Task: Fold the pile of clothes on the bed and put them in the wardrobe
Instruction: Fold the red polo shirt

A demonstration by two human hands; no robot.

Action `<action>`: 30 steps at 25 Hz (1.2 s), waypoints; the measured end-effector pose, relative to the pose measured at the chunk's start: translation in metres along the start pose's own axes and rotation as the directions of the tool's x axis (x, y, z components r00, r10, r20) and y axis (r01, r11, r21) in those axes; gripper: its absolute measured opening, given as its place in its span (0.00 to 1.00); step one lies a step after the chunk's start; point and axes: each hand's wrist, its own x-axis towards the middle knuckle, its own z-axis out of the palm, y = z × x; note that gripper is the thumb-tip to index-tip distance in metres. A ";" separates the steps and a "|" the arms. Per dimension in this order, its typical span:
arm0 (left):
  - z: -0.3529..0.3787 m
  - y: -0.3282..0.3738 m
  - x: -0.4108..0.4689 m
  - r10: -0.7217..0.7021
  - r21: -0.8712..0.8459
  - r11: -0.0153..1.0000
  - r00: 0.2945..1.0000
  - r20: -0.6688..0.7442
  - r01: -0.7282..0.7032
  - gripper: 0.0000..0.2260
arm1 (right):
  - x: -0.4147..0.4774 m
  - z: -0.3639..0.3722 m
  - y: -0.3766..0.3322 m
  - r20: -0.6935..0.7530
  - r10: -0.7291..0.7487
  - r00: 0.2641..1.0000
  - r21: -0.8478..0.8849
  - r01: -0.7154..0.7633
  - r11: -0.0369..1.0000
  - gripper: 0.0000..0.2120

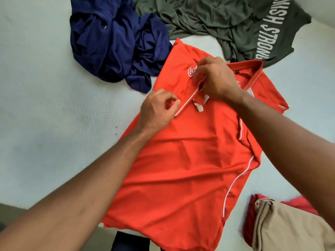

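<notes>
I count five garments on the pale bed sheet point(36, 87): one red polo shirt with white piping point(181, 169), flat; one crumpled navy garment point(116, 44); one olive lettered T-shirt point(226, 20); folded beige garment point(282, 229) atop folded red one point(252, 211); my left hand point(155, 111) and right hand point(217, 78), fingers pinched on the polo's collar placket.

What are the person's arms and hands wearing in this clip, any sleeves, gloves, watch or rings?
Nothing is worn that shows. The left hand and right hand are bare, with no gloves, and no rings can be made out. Both forearms are bare from the wrist to the frame edge, with no sleeves, watch or bracelet in view. Any clothing higher up the arms lies outside the picture.
</notes>
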 end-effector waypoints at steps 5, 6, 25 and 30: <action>-0.041 -0.040 -0.077 -0.306 0.115 0.941 0.944 -0.123 0.320 0.17 | -0.005 0.011 -0.059 -0.141 -0.066 0.988 0.188 0.092 0.978 0.25; -0.050 -0.050 -0.098 -0.400 0.140 0.903 0.914 -0.070 0.406 0.21 | 0.000 0.011 -0.068 -0.055 -0.133 0.990 0.144 0.140 0.980 0.29; -0.110 -0.049 -0.219 -0.664 0.392 0.728 0.433 0.610 0.563 0.18 | 0.022 -0.028 -0.078 0.202 -0.303 0.931 -0.507 0.364 0.781 0.13; -0.087 0.024 -0.224 -0.647 0.651 0.731 0.514 0.564 0.206 0.24 | -0.023 -0.053 -0.046 0.329 -0.297 0.896 -0.499 0.432 0.751 0.17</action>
